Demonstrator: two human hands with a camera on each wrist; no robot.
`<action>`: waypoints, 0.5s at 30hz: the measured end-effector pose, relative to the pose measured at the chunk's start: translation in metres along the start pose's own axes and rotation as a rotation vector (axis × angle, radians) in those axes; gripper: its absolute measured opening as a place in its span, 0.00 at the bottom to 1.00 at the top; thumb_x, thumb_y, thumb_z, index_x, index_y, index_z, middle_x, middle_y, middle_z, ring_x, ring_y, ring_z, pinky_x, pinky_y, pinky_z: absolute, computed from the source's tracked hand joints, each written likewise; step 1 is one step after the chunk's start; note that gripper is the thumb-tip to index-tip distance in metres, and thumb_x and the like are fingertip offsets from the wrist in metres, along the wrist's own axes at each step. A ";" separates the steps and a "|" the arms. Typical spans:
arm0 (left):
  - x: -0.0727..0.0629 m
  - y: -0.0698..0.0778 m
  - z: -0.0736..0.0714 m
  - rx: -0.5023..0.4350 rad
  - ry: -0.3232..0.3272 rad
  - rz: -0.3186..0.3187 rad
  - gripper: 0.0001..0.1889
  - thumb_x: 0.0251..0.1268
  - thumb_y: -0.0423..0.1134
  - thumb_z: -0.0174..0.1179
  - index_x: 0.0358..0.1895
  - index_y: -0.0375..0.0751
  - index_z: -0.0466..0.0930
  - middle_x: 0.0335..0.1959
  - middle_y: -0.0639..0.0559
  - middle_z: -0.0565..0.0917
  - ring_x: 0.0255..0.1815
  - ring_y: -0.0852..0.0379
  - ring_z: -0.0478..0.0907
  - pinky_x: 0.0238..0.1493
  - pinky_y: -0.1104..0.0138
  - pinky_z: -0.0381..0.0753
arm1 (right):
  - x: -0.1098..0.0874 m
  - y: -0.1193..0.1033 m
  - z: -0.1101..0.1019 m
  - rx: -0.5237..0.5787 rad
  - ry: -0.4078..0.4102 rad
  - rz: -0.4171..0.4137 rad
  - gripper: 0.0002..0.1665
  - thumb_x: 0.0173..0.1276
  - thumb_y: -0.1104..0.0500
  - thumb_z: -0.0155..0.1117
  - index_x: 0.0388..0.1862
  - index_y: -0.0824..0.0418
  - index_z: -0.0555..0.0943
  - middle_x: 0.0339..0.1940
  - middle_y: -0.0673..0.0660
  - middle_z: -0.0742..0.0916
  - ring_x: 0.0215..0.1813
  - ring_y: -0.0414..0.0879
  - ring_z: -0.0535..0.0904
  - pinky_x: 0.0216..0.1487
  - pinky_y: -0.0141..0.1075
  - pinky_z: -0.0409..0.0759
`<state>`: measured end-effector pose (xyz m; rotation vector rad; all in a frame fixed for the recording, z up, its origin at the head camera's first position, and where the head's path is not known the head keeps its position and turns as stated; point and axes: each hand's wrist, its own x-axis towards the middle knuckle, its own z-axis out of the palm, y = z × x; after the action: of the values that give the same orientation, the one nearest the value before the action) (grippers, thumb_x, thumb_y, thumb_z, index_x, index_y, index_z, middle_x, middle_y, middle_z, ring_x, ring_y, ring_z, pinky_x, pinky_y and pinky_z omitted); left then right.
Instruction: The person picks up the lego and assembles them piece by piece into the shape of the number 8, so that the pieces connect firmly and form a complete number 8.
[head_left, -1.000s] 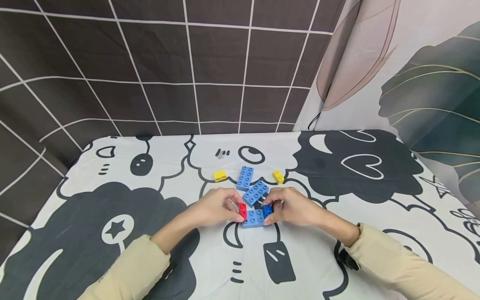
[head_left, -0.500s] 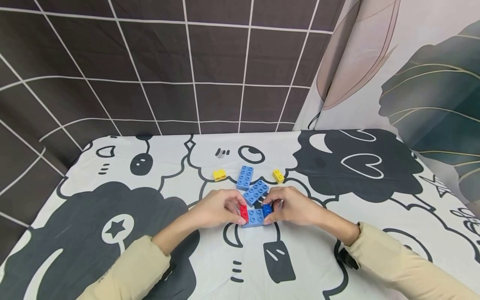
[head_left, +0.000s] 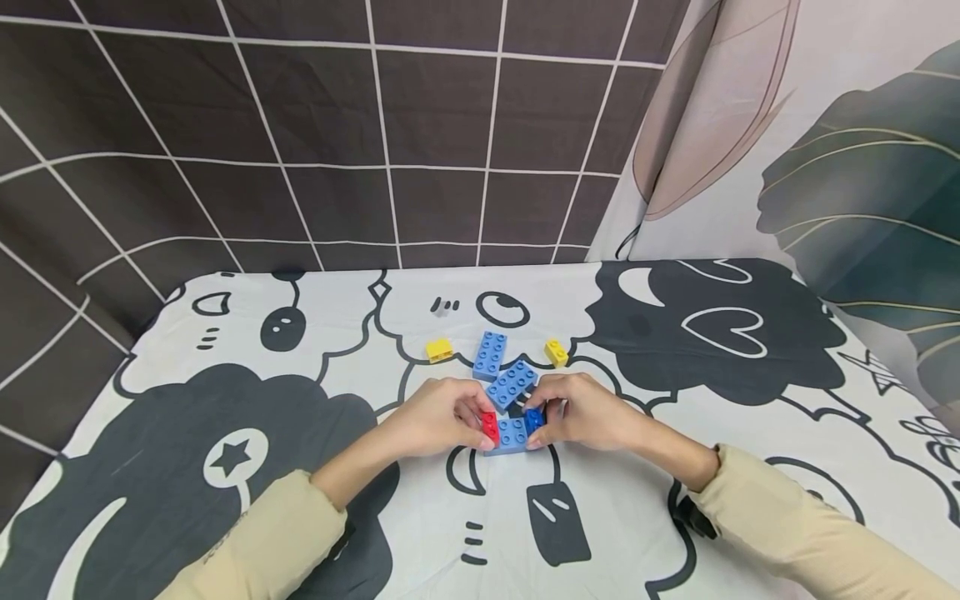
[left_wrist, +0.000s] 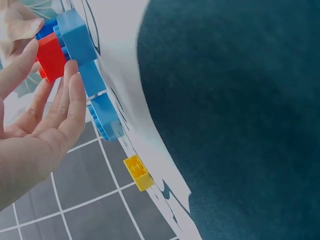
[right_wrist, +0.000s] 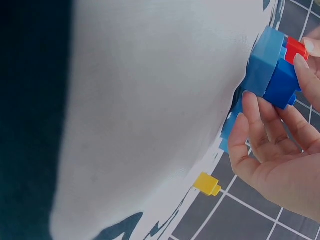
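In the head view, my left hand (head_left: pixel 438 419) pinches a small red toy brick (head_left: pixel 490 427) over the left end of a light blue brick (head_left: pixel 512 436). The left wrist view has that red brick (left_wrist: pixel 52 56) against the studs of the light blue one (left_wrist: pixel 77 37); whether it is pressed fully down I cannot tell. At the other end, my right hand (head_left: pixel 592 414) holds a dark blue brick (head_left: pixel 533 419). From the right wrist, the dark blue brick (right_wrist: pixel 281 85) sits on the light blue brick's (right_wrist: pixel 264 60) studded side, thumb and fingers around it.
Just behind the hands lies a second light blue brick (head_left: pixel 512 384), with a third (head_left: pixel 490 356) farther back. Yellow bricks lie to the left (head_left: pixel 439 350) and right (head_left: pixel 556 353) of it. A patterned cloth (head_left: pixel 420 533) covers the surface, and a dark grid-patterned cloth (head_left: pixel 322 108) stands behind.
My left hand has shifted slightly right with the red brick, which now lies farther over the light blue brick's left end. The right hand stays put on the dark blue brick.
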<state>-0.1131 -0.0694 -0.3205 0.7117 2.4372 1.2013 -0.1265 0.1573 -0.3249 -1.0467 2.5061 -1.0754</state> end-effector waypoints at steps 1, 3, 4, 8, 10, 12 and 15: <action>0.000 0.000 0.000 0.000 0.001 -0.004 0.13 0.45 0.33 0.71 0.36 0.38 0.80 0.27 0.56 0.79 0.28 0.63 0.77 0.34 0.71 0.75 | 0.000 0.000 0.000 0.000 0.000 0.001 0.16 0.44 0.59 0.76 0.32 0.63 0.83 0.25 0.46 0.77 0.23 0.37 0.72 0.26 0.29 0.72; 0.001 0.001 0.000 -0.001 0.006 -0.014 0.13 0.44 0.33 0.71 0.35 0.38 0.80 0.27 0.56 0.79 0.28 0.63 0.77 0.33 0.70 0.74 | 0.000 0.000 0.000 -0.002 -0.001 0.002 0.16 0.44 0.59 0.76 0.32 0.63 0.83 0.25 0.46 0.77 0.23 0.37 0.72 0.26 0.29 0.72; 0.001 0.001 0.000 -0.001 0.008 -0.018 0.13 0.44 0.33 0.71 0.34 0.38 0.80 0.27 0.56 0.79 0.28 0.63 0.77 0.33 0.70 0.74 | 0.000 0.000 0.000 -0.003 -0.001 0.002 0.16 0.44 0.59 0.76 0.32 0.63 0.83 0.25 0.46 0.77 0.22 0.37 0.71 0.26 0.29 0.72; 0.002 0.002 0.001 -0.007 0.017 -0.028 0.12 0.43 0.33 0.71 0.34 0.37 0.80 0.26 0.56 0.80 0.27 0.63 0.77 0.33 0.70 0.74 | 0.000 0.001 0.000 -0.005 -0.001 0.002 0.16 0.44 0.59 0.76 0.32 0.63 0.83 0.25 0.47 0.77 0.22 0.37 0.71 0.26 0.29 0.71; 0.002 0.002 0.001 -0.011 0.020 -0.025 0.12 0.43 0.33 0.71 0.34 0.36 0.81 0.26 0.55 0.80 0.27 0.63 0.77 0.33 0.70 0.74 | 0.000 0.001 0.000 -0.005 0.000 0.000 0.16 0.44 0.59 0.76 0.32 0.63 0.83 0.25 0.47 0.77 0.23 0.37 0.71 0.26 0.29 0.71; 0.002 0.002 0.001 -0.014 0.023 -0.026 0.12 0.43 0.33 0.71 0.34 0.36 0.81 0.25 0.55 0.81 0.27 0.63 0.77 0.32 0.70 0.74 | 0.000 0.001 0.000 -0.004 0.000 -0.003 0.16 0.44 0.59 0.76 0.32 0.63 0.83 0.25 0.47 0.77 0.23 0.37 0.71 0.26 0.29 0.71; 0.002 0.002 0.001 -0.014 0.027 -0.030 0.12 0.43 0.33 0.71 0.34 0.36 0.81 0.24 0.55 0.81 0.26 0.63 0.76 0.31 0.70 0.73 | 0.000 0.001 0.000 -0.002 0.000 -0.005 0.16 0.44 0.59 0.76 0.32 0.63 0.83 0.25 0.47 0.77 0.23 0.37 0.71 0.26 0.29 0.72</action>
<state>-0.1134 -0.0670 -0.3197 0.6566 2.4502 1.2236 -0.1267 0.1577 -0.3254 -1.0543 2.5065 -1.0741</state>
